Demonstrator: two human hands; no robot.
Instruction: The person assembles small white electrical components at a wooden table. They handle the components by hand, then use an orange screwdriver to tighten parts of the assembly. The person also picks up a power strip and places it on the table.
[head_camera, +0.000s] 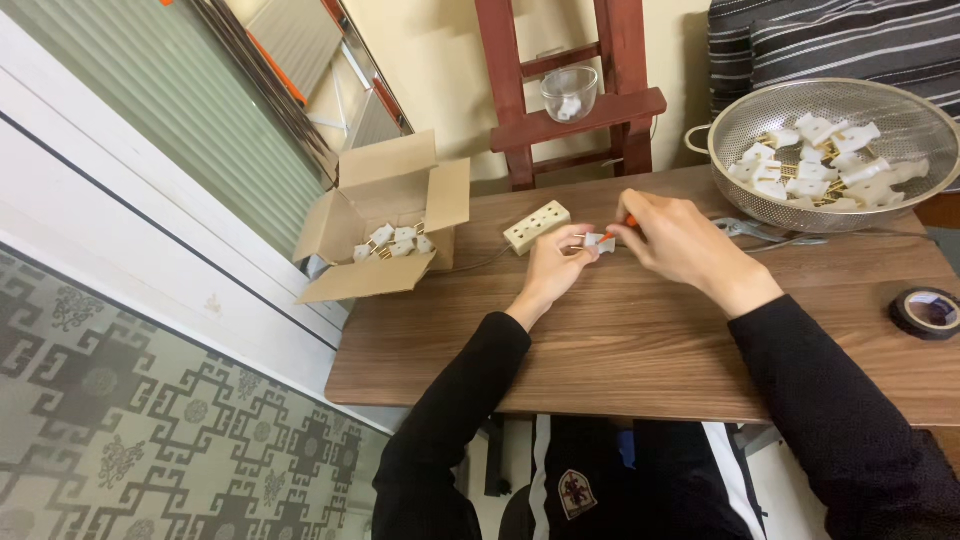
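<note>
I log one small white plug above the desk, pinched in my left hand; right hand closed on an orange-handled tool; likely light, rigid plastic, best held by its body.

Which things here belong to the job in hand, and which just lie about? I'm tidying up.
In use:
left hand
right hand
white plug
orange-handled tool
colander of plugs
cardboard box of plugs

Lying about:
power strip
roll of black tape
glass bowl
pliers
</note>
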